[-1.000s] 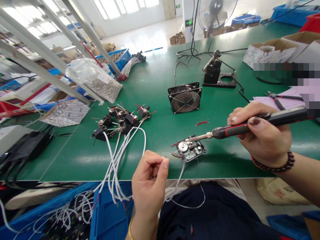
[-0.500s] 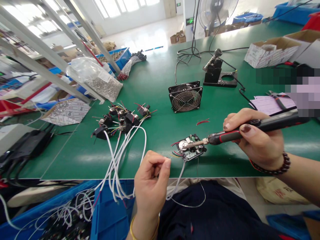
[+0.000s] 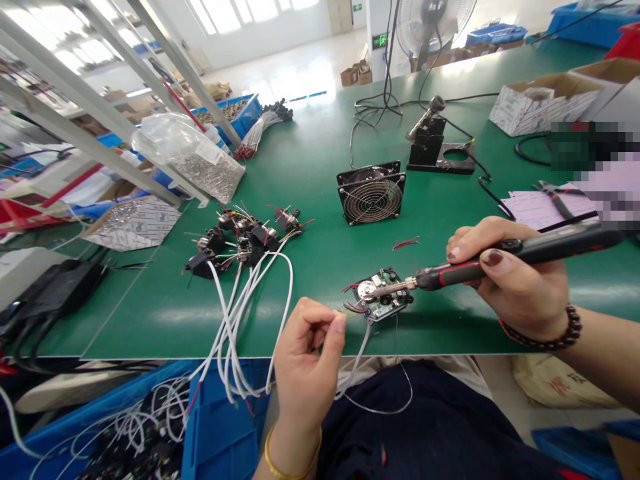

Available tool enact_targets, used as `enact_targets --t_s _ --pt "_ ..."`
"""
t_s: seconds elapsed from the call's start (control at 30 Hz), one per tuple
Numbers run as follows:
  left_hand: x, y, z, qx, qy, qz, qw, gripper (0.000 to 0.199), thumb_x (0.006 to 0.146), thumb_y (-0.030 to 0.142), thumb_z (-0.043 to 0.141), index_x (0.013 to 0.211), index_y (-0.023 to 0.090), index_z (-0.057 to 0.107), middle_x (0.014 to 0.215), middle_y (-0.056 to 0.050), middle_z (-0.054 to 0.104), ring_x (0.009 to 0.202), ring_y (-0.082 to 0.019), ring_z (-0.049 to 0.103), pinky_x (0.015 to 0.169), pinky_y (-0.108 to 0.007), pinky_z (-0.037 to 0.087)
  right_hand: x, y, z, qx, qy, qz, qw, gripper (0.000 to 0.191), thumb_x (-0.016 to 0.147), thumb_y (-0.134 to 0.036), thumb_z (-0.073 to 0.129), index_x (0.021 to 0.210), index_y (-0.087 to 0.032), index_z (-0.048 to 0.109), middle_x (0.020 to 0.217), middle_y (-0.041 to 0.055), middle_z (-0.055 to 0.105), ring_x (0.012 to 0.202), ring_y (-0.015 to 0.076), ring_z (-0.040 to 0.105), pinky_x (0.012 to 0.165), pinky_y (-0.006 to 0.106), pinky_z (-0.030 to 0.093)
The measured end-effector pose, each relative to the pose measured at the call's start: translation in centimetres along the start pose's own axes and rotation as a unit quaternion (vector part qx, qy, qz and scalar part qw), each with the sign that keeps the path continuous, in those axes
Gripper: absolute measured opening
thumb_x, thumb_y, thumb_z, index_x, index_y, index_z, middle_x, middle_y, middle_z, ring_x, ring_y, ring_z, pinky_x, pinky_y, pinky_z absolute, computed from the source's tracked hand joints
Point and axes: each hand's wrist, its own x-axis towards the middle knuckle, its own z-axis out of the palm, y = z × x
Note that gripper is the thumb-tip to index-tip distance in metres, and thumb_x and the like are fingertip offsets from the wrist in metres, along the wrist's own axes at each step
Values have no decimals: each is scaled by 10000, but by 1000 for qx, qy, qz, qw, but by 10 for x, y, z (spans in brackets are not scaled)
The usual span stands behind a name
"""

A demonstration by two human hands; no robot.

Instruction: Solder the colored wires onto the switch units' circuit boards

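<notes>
My right hand (image 3: 520, 287) is closed around a black and red soldering iron (image 3: 457, 272). The iron's tip lies over the round silver part of a small circuit-board assembly (image 3: 393, 303) on the bench. Beside the board's left edge, my left hand (image 3: 313, 343) pinches the end of a thin yellowish wire (image 3: 353, 314) from the assembly. Red and green wires also stick out there, apart from my fingers. A white cable (image 3: 364, 343) runs from the board down over the bench edge, and a thin strand of wire (image 3: 407, 400) loops below it.
A black square fan (image 3: 373, 195) stands behind the board, with an iron stand (image 3: 437, 150) further back. Cut red wires (image 3: 406, 244) lie between. Several wired assemblies (image 3: 245, 237) with white cables are piled left. Pliers (image 3: 557, 200) rest on pink paper at right.
My left hand has shifted slightly right, closer to the board, with the yellowish wire now at its fingertips. My right hand and the soldering iron have hardly moved.
</notes>
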Motion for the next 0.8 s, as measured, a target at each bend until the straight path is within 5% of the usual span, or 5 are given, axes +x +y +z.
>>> enact_targets --t_s 0.23,0.47,0.63,0.8 --pt "-1 -2 2 0 -11 5 1000 167 1060 149 726 924 244 710 812 35 598 666 -106 489 578 -219 400 1 0 -1 14 1 3 1000 244 1017 -428 808 866 -248 876 687 38 702 544 173 576 485 363 439" --pt "-23 8 -13 22 49 53 997 119 1095 144 609 1033 239 648 887 -11 575 820 -167 573 689 -266 503 16 -4 -18 52 65 5 997 206 902 -427 889 801 -251 856 531 -20 466 453 155 399 434 386 220" --pt "-36 24 -12 94 -26 155 983 238 937 1 650 1022 223 641 791 15 618 708 -141 607 626 -251 514 21 -5 -20 34 94 6 995 211 868 -446 890 743 -286 831 531 6 482 461 171 360 452 407 157" --pt "-27 28 3 169 -51 175 969 261 936 -20 679 1038 219 652 793 20 661 692 -122 632 540 -232 441 16 4 -18 31 63 -42 997 187 902 -410 852 785 -264 855 536 -21 470 453 164 422 427 368 260"
